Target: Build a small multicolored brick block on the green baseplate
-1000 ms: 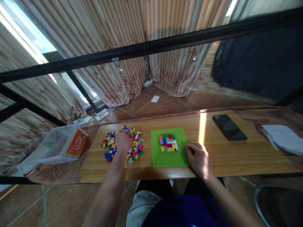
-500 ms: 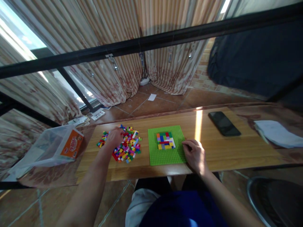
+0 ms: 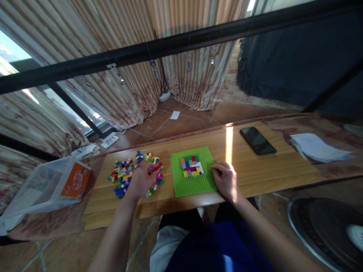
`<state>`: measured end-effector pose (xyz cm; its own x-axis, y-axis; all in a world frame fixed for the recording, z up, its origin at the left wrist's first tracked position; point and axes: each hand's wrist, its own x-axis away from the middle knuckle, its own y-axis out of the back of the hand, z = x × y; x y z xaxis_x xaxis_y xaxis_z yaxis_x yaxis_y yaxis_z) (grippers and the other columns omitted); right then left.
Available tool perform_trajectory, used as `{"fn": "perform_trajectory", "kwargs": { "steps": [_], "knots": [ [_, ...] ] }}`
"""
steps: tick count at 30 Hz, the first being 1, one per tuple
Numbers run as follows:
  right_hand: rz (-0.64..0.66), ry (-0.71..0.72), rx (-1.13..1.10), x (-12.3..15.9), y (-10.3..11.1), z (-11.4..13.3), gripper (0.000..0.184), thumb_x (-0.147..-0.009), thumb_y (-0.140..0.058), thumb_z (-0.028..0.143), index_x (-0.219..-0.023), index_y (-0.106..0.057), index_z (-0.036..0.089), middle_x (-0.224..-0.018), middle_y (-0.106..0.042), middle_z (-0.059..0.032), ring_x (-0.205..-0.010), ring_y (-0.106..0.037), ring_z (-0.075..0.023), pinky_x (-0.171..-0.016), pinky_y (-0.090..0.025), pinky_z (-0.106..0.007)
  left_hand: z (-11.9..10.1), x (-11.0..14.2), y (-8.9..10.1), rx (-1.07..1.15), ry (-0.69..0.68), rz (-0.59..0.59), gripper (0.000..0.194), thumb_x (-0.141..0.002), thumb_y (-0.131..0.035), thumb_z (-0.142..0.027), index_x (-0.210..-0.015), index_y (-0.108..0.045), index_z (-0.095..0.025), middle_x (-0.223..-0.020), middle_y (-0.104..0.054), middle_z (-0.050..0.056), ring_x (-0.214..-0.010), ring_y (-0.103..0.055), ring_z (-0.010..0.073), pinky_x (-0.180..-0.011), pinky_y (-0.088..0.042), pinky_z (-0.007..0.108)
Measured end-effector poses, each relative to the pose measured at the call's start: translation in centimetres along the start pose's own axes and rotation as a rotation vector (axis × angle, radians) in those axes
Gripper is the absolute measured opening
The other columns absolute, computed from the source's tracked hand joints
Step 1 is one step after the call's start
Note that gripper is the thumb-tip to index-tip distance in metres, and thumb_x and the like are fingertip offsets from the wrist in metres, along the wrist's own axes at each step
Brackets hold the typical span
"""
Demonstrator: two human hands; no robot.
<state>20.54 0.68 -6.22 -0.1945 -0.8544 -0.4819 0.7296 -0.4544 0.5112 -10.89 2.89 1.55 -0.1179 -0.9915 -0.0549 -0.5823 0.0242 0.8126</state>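
Note:
A green baseplate (image 3: 195, 187) lies on the wooden table (image 3: 269, 173) in front of me. A small block of coloured bricks (image 3: 192, 166) is built on its far half. To its left, loose coloured bricks (image 3: 122, 174) are spread out. My left hand (image 3: 139, 181) rests on the right part of that spread, fingers curled together near a red brick (image 3: 158, 166); what they pinch is too small to make out. My right hand (image 3: 226, 181) sits at the baseplate's right edge, fingers curled onto it.
A black phone (image 3: 257, 140) and some white papers (image 3: 314, 147) lie further right on the table. A clear plastic box with an orange label (image 3: 53, 183) stands at the left end. A round stool (image 3: 326, 230) is at the lower right.
My left hand has come from the far left of the bricks towards me and to the right, and the spread has shifted. My right hand has stayed at the baseplate's edge.

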Motion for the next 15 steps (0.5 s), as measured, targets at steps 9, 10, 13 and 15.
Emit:
{"fn": "perform_trajectory", "kwargs": {
  "steps": [9,10,13,15],
  "knots": [
    [0.008,-0.008,0.003,0.0,-0.1,-0.2,0.018,-0.082,-0.054,0.017,-0.080,-0.071,0.021,-0.088,-0.069,-0.0062,-0.085,-0.062,-0.0212,-0.079,-0.051,-0.036,-5.3,1.8,-7.0,-0.019,-0.074,0.040,0.009,-0.086,-0.055,-0.021,-0.084,-0.063,-0.021,-0.081,-0.067,0.001,-0.075,-0.061,0.0159,-0.069,-0.044,0.028],
    [0.009,-0.006,0.003,0.0,-0.1,-0.2,0.018,-0.082,-0.054,0.017,-0.080,-0.071,0.021,-0.089,-0.069,-0.0063,-0.085,-0.063,-0.0213,-0.079,-0.051,-0.036,-5.4,1.7,-7.3,-0.032,-0.077,0.024,0.009,-0.087,-0.055,-0.021,-0.085,-0.063,-0.021,-0.083,-0.067,0.001,-0.076,-0.061,0.0162,-0.070,-0.044,0.028],
    [0.010,0.000,0.003,0.0,-0.1,-0.2,0.019,-0.082,-0.053,0.016,-0.080,-0.071,0.021,-0.089,-0.069,-0.0064,-0.086,-0.063,-0.0212,-0.079,-0.051,-0.036,-5.7,1.5,-7.6,-0.058,-0.080,-0.023,0.008,-0.087,-0.056,-0.020,-0.086,-0.064,-0.021,-0.087,-0.068,0.002,-0.081,-0.062,0.0176,-0.073,-0.046,0.030],
    [0.009,-0.004,-0.001,0.0,-0.1,-0.2,0.018,-0.082,-0.053,0.016,-0.080,-0.071,0.021,-0.088,-0.068,-0.0063,-0.086,-0.062,-0.0211,-0.079,-0.051,-0.035,-5.8,1.3,-7.8,-0.051,-0.098,-0.057,0.008,-0.087,-0.057,-0.020,-0.087,-0.065,-0.021,-0.089,-0.068,0.003,-0.085,-0.063,0.0185,-0.077,-0.047,0.031]
  ]
}}
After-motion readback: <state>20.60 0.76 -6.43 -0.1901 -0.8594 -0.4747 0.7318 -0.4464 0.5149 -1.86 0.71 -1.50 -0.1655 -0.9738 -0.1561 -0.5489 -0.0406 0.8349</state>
